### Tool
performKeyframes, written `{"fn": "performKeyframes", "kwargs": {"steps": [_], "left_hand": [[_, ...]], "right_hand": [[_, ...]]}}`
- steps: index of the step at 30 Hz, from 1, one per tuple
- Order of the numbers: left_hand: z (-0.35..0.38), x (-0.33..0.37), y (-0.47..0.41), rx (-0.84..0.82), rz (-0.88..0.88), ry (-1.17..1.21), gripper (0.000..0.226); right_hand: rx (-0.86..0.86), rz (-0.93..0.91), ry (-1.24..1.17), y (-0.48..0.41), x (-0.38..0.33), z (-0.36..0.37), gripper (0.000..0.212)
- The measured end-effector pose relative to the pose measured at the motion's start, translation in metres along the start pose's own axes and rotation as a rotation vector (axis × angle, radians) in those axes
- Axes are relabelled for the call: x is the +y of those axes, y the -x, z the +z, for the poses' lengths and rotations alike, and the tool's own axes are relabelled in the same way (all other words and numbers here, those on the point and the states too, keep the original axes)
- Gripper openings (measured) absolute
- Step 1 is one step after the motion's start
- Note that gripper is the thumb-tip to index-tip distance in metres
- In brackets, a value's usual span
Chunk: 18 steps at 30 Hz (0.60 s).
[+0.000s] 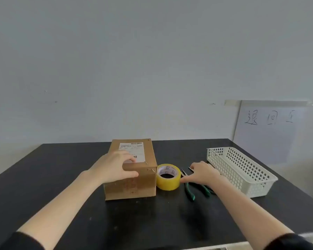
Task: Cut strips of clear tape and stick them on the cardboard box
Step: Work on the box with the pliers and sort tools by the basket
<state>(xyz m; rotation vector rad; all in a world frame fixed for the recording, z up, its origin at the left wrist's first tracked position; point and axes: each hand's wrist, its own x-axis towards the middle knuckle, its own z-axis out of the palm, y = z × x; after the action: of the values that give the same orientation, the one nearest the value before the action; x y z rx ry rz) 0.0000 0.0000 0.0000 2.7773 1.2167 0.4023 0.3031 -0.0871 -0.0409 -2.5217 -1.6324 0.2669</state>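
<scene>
A brown cardboard box (143, 184) with a white shipping label stands on the black table (61, 168). My left hand (114, 166) grips its near top edge, fingers on the lid and thumb on the front face. A roll of yellowish clear tape (168, 175) lies flat just right of the box. Green-handled scissors (192, 191) lie right of the roll, blades pointing away. My right hand (204, 173) rests spread over the scissors, thumb tip touching the roll's side, holding nothing.
A white plastic mesh basket (242, 170) sits on the right side of the table, close to my right hand. A sheet with handwriting (269, 123) is taped to the wall behind it. The table's front edge is near my elbows.
</scene>
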Motion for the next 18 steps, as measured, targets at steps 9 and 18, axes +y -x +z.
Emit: {"fn": "performKeyframes", "kwargs": {"steps": [9,18], "left_hand": [[0.008,-0.004,0.000,0.039,-0.018,0.008,0.043],[0.011,-0.006,0.001,0.062,-0.026,0.051,0.041]], "right_hand": [[-0.029,0.084,0.099,0.008,-0.004,0.020,0.100],[-0.032,0.119,0.108,0.003,-0.003,0.026,0.087]]}}
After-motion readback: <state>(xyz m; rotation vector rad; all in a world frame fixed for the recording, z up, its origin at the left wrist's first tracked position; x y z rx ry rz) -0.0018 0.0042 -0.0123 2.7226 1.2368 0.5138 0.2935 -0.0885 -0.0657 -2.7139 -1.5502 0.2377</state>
